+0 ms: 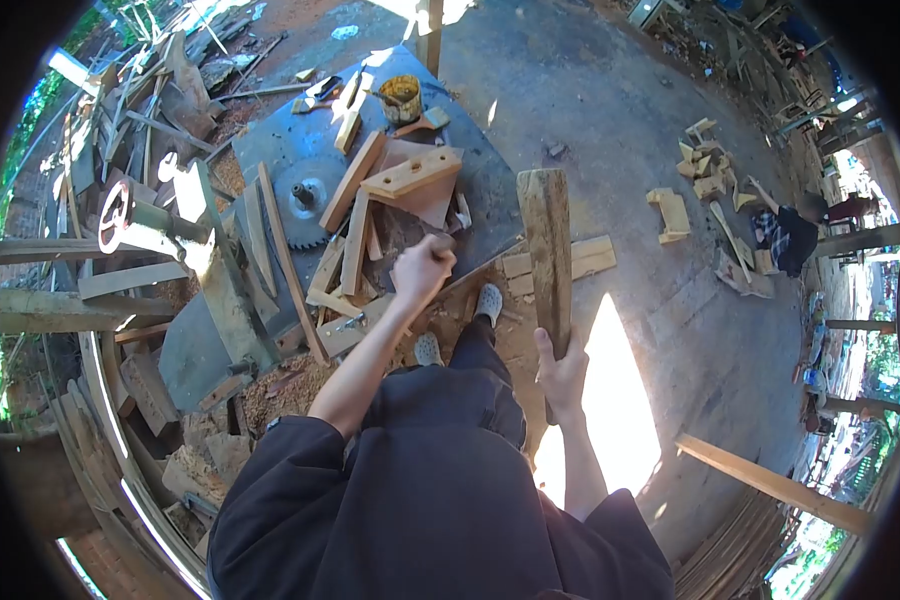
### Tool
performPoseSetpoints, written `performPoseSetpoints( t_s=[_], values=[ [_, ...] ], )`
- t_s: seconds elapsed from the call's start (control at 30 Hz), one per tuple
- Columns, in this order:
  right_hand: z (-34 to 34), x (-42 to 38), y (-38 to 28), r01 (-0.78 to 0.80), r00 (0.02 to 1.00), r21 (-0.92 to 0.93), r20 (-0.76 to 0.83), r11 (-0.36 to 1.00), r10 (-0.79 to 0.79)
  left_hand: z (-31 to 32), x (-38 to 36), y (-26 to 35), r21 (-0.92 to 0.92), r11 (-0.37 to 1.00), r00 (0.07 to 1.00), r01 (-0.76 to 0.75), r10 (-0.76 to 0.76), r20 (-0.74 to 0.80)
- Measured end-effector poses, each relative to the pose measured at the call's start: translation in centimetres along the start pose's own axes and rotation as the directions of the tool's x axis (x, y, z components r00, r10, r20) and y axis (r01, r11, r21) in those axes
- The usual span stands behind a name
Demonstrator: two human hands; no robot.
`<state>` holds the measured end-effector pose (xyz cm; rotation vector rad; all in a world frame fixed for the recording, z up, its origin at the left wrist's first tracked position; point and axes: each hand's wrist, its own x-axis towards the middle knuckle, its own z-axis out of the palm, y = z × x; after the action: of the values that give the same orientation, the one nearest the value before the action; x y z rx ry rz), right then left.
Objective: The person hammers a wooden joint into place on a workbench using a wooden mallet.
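My left hand (423, 272) is closed in a fist above the near edge of a grey metal sheet (270, 135). A small dark end shows at its fingers, but I cannot make out what it is. My right hand (563, 375) grips a long wooden club (545, 250) near its narrower lower end. The club stands roughly upright, its thick end pointing away from me. Beyond my left hand lie a wooden block with holes (412, 173) and several cut wood pieces (354, 245). A toothed circular saw blade (308, 215) lies left of them.
A stained bucket (400, 98) stands at the far end of the sheet. A green metal machine with a handwheel (116, 216) is on the left, beside heaped scrap wood (160, 120). Wood offcuts (705, 170) lie on the concrete floor, near another person (790, 235) at right.
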<state>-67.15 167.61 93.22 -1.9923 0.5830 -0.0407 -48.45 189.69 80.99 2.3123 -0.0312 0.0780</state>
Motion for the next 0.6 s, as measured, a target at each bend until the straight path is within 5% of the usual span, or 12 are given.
performPoseSetpoints(
  t_s=[0.17,0.27,0.4,0.6],
  values=[
    [0.2,0.3,2.1,-0.159,0.985,0.024,0.071,0.987,0.157,-3.0,-0.2,-8.2,-0.538,0.800,0.964,0.266,-0.219,0.150],
    [0.8,0.3,4.2,-0.073,0.996,-0.003,0.042,0.997,0.073,-4.4,-2.1,-8.7,-0.645,0.712,0.958,0.277,-0.252,0.134],
    [0.8,0.0,3.0,-0.181,0.975,-0.053,0.119,0.982,0.186,-4.0,-3.8,-8.8,-0.713,0.657,0.968,0.244,-0.208,0.139],
    [1.7,-0.5,2.9,-0.151,0.979,-0.059,0.127,0.987,0.158,-3.3,-3.9,-7.8,-0.644,0.727,0.970,0.238,-0.205,0.127]
  ],
)
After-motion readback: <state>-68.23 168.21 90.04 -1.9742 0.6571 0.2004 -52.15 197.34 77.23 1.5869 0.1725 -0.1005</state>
